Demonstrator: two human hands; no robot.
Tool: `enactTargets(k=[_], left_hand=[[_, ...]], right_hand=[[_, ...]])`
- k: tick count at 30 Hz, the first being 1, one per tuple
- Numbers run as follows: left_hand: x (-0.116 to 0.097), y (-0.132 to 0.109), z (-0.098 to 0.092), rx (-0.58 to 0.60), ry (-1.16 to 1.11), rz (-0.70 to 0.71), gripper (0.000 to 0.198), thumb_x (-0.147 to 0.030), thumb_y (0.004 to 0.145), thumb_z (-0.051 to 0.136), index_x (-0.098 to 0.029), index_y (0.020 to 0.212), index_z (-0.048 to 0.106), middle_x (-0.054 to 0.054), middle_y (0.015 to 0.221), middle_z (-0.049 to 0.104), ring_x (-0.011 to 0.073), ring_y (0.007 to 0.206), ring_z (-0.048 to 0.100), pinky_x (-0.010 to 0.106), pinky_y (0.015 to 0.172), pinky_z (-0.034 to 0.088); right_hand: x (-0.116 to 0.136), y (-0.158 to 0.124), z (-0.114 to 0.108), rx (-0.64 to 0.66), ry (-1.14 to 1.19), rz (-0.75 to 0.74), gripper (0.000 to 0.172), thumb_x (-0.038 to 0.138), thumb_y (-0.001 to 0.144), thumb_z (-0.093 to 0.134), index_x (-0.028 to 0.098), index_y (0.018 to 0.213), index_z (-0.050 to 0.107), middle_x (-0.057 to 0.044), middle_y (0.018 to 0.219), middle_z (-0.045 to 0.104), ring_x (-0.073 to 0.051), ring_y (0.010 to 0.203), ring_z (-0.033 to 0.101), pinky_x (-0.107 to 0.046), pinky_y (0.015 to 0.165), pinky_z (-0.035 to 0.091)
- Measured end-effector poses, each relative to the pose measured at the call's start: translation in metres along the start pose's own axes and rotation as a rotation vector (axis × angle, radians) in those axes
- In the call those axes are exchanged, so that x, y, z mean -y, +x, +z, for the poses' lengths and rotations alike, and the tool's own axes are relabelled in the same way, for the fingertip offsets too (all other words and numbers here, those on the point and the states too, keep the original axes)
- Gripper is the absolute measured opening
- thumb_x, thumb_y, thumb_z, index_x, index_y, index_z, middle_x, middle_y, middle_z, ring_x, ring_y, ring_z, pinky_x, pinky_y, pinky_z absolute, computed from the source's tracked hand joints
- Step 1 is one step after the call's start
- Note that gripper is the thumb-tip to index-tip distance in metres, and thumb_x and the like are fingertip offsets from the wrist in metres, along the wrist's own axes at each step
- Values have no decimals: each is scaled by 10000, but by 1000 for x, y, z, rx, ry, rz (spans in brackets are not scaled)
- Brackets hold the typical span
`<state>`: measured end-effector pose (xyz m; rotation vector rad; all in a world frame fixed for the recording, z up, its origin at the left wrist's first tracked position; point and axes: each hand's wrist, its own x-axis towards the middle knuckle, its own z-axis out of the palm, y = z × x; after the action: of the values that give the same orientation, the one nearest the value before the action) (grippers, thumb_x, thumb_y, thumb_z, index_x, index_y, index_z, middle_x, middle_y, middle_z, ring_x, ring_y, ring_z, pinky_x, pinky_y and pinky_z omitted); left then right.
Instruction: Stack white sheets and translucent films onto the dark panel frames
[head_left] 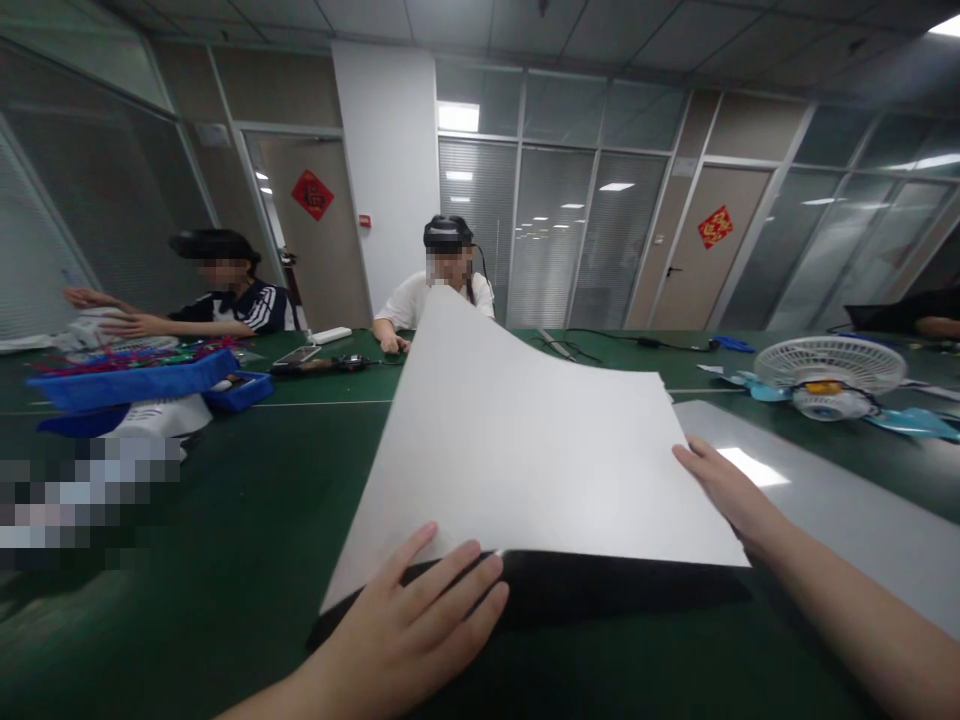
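Observation:
A large white sheet (517, 450) curves up off the green table in front of me, its far left corner raised high. My left hand (420, 610) lies across its near edge, fingers stretched out and apart. At the right edge, my right hand (724, 490) grips the sheet, with fingertips showing on the top face and the rest of the grip hidden. A dark area (600, 590), shadow or underside, shows below the near edge. To the right, a glossy pale board (840, 510) lies flat, partly behind my right forearm.
Green table (270, 500) spans the view. A blue tray (142, 380) of coloured wires stands at left, with a smaller blue tray (238, 390) beside it. A white fan grille (829, 365) with light-blue blades sits at right. Two people (435, 290) (232, 295) sit opposite.

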<state>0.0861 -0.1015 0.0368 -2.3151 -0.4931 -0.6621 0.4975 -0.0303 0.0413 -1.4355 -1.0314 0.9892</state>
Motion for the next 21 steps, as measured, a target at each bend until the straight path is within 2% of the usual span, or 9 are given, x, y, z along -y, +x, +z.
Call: enactTargets(k=[3, 5, 9, 11, 13, 17, 21], left_hand=[[-1, 1, 5, 30, 44, -35, 307, -270, 918, 554, -305, 1221, 592, -40, 1302, 601, 158, 1268, 442, 439, 1201, 132], [-2, -1, 11, 119, 28, -94, 312, -252, 916, 548, -279, 1224, 586, -11, 1272, 624, 182, 1204, 513, 442, 1164, 233], [-2, -5, 18, 443, -118, -189, 334, -156, 863, 574, -221, 1190, 592, 32, 1101, 696, 208, 982, 642, 427, 950, 479], [-2, -5, 18, 587, -169, -203, 378, -105, 846, 564, -210, 1209, 579, 48, 1092, 695, 214, 939, 657, 393, 841, 530], [-2, -5, 16, 670, -184, -208, 422, -73, 842, 543, -202, 1243, 558, 75, 1131, 683, 227, 958, 657, 368, 780, 541], [-3, -5, 14, 712, -198, -228, 456, -63, 847, 516, -202, 1280, 534, 100, 1173, 669, 243, 1005, 651, 379, 798, 533], [-3, -8, 18, 592, -197, -214, 503, -75, 849, 504, -218, 1332, 491, 108, 1318, 595, 263, 1143, 597, 442, 951, 469]], right_hand=[[-1, 4, -2, 22, 9, 101, 438, 278, 779, 642, 220, 1204, 552, -51, 849, 740, -229, 686, 698, -308, 569, 552], [-5, 8, -5, 37, -24, 139, 426, 248, 778, 649, 209, 1194, 572, -51, 862, 745, -219, 680, 697, -292, 569, 554], [-11, 12, -9, 49, -112, 191, 358, 237, 790, 651, 202, 1144, 612, -53, 891, 748, -201, 663, 691, -275, 561, 556], [-11, 12, -8, 62, -120, 201, 361, 240, 796, 646, 203, 1154, 608, -51, 888, 749, -197, 664, 693, -273, 572, 557], [-10, 11, -6, 101, -102, 199, 402, 238, 797, 640, 207, 1194, 583, -44, 870, 749, -200, 675, 697, -276, 586, 556], [-13, 10, -3, 138, -86, 192, 394, 249, 804, 619, 220, 1194, 576, -36, 844, 750, -219, 721, 705, -290, 613, 551], [-17, 13, -6, 0, -241, 106, 200, 327, 799, 615, 235, 969, 668, -43, 874, 752, -232, 750, 702, -294, 622, 552]])
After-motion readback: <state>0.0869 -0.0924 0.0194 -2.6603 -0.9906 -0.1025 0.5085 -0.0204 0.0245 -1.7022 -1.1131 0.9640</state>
